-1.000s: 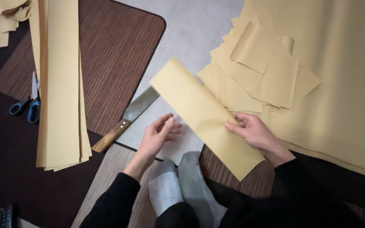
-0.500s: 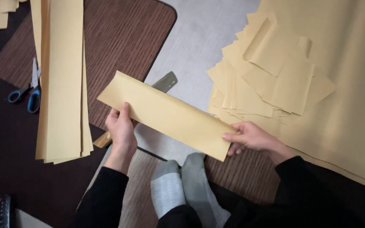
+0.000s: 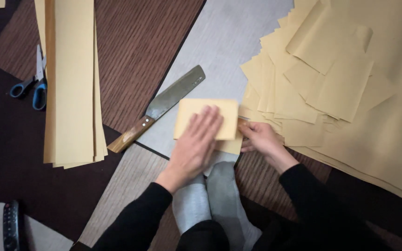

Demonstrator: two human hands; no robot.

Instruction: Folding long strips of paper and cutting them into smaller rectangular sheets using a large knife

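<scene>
Yellow folded paper (image 3: 205, 118) lies pressed under left hand (image 3: 196, 144).

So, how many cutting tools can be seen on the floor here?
2. A large knife with a wooden handle lies beside the left hand, next to the folded paper. Blue-handled scissors lie at the far left by the long strips. Paper may hide others.

Soft, even indoor light falls from above with faint shadows and no glare, the far grey floor panel (image 3: 238, 42) brightest and the near left corner dim, while motion blurs the left hand (image 3: 196, 142) and the folded tan paper (image 3: 201, 114).
</scene>
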